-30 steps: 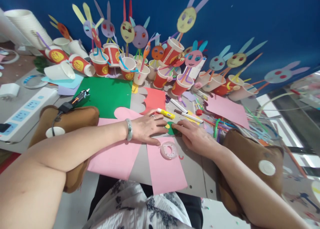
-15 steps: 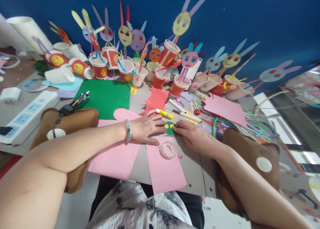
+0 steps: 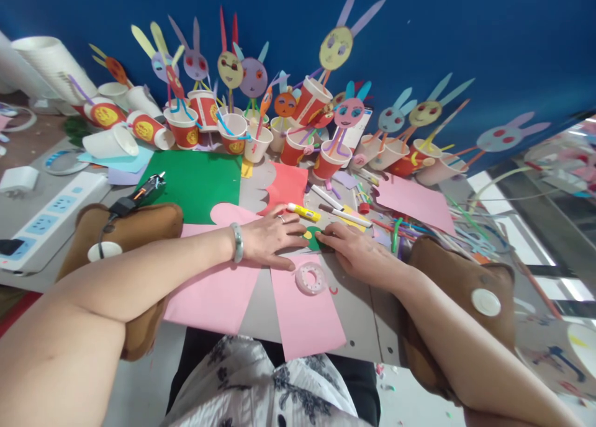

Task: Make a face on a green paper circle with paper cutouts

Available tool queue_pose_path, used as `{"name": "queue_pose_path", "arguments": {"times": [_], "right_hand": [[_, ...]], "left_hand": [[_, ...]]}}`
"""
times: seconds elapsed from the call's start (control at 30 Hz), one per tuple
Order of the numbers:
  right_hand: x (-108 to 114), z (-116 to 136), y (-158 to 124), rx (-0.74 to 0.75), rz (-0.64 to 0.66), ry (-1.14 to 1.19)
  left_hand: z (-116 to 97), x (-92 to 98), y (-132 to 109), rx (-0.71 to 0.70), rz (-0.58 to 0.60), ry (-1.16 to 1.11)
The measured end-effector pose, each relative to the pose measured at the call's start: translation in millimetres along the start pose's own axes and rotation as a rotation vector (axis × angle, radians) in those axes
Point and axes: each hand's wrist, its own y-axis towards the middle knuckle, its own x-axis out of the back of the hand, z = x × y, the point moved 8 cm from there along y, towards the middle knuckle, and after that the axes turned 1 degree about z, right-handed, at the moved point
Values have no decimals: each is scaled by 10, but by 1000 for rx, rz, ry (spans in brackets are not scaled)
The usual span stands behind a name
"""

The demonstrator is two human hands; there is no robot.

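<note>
A small green paper circle point(image 3: 315, 236) with yellow spots lies on the grey table point(image 3: 367, 315) between my two hands. My left hand point(image 3: 271, 236), with a ring and a pale bracelet, lies flat with its fingers stretched out, the fingertips holding down the circle's left edge. From the right, my right hand point(image 3: 354, 251) presses its fingertips together on the circle's other edge. Just below the hands a roll of pink tape point(image 3: 310, 278) rests on a pink paper sheet point(image 3: 302, 309). A yellow marker point(image 3: 303, 211) lies just beyond my left fingers.
Rows of red and white paper cups point(image 3: 235, 132) with paper rabbit faces on straws stand along the blue wall. Green paper point(image 3: 195, 182), red paper point(image 3: 288, 185) and more pink sheets point(image 3: 412, 200) lie about. A glue gun point(image 3: 139, 194), a power strip point(image 3: 44, 216) and loose straws point(image 3: 465, 228) flank the work.
Both hands stay on the green circle; only the head camera has shifted a little, so everything sits slightly further left in the picture.
</note>
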Motion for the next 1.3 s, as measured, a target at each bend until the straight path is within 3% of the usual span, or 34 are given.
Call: {"name": "queue_pose_path", "arguments": {"times": [0.43,0.63,0.83,1.13,1.3], "right_hand": [[-53,15,50,-13,9,-32],[147,-6,-11,64,-78,110],[171,-72,-46,6,-58,-15],[106,-224,-138,-139,123,-228],[135,-308,-198,-212,156,-303]], "left_hand": [[-3,3,3,-10,0,23],[-3,15,-8,-16,-6,-18],[-12,45,-12,-23,-24,-37],[-11,86,-24,-36,7,-7],[-1,91,-29,-11,4,-33]]}}
